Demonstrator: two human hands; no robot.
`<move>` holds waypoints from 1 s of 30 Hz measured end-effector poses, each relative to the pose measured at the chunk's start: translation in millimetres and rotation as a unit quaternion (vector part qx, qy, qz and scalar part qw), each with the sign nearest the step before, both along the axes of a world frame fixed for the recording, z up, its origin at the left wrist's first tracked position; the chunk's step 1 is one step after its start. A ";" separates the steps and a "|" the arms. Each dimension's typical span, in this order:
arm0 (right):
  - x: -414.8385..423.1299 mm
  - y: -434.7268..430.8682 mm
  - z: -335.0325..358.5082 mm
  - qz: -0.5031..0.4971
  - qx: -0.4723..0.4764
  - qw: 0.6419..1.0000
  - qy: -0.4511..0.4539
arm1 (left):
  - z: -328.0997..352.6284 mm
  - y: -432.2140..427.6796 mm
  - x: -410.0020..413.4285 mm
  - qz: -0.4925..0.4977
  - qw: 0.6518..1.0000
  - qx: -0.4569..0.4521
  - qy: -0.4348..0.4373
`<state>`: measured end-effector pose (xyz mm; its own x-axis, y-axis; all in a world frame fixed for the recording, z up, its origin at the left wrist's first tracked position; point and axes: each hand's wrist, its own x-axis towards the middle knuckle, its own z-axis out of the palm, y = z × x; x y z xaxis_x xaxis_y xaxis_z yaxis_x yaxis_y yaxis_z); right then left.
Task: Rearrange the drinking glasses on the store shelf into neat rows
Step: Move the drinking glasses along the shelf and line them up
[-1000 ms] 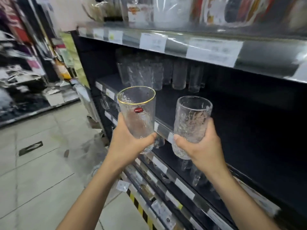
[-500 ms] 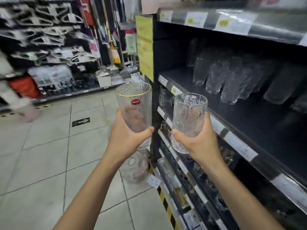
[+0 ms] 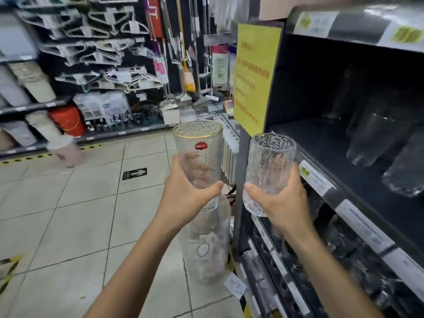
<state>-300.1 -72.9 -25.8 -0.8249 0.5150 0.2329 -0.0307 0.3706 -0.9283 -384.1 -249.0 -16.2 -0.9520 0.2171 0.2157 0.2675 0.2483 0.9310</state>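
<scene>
My left hand [image 3: 183,193] grips the lower part of a tall textured glass with a gold rim and a red sticker [image 3: 199,154], held upright over the aisle floor. My right hand [image 3: 282,198] grips a plain textured glass [image 3: 269,166], upright, just left of the dark shelf's front edge [image 3: 321,180]. Both glasses are in the air, side by side and apart. Several more clear glasses [image 3: 371,143] stand blurred on the dark shelf at the right.
A yellow notice [image 3: 254,76] hangs on the shelf unit's end panel. Lower shelves [image 3: 286,283] hold more glassware. A large clear vase [image 3: 206,249] stands on the tiled floor below my hands. Racks of hangers and buckets line the far side of the aisle.
The view has swung left, away from the shelf toward the aisle. Both hands still hold their glasses in the same grip, now at the shelf unit's left end.
</scene>
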 end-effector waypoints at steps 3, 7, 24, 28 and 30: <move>-48.1 14.8 1.0 -0.014 -0.011 1.000 -0.001 | 3.4 16.6 -49.0 -0.010 1.000 -0.011 -0.003; -92.6 36.1 5.6 -0.027 -0.030 0.999 0.017 | 5.8 41.7 -102.9 -0.028 0.999 -0.015 0.001; -71.0 71.6 23.6 -0.388 0.008 0.920 0.056 | 29.6 173.2 -167.7 -0.394 0.918 -0.042 0.001; -48.0 52.7 27.2 -0.466 0.017 0.883 0.051 | 32.3 188.9 -160.1 -0.477 0.878 -0.022 0.021; -37.0 42.4 26.5 -0.498 0.018 0.866 0.045 | 31.4 194.8 -155.6 -0.509 0.861 -0.016 0.022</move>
<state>-337.1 -30.5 0.7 0.0468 0.9513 0.3046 0.2493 0.2841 -0.9258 -539.7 -54.2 15.2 -0.2573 0.9397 0.2253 0.3958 -0.1102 0.9117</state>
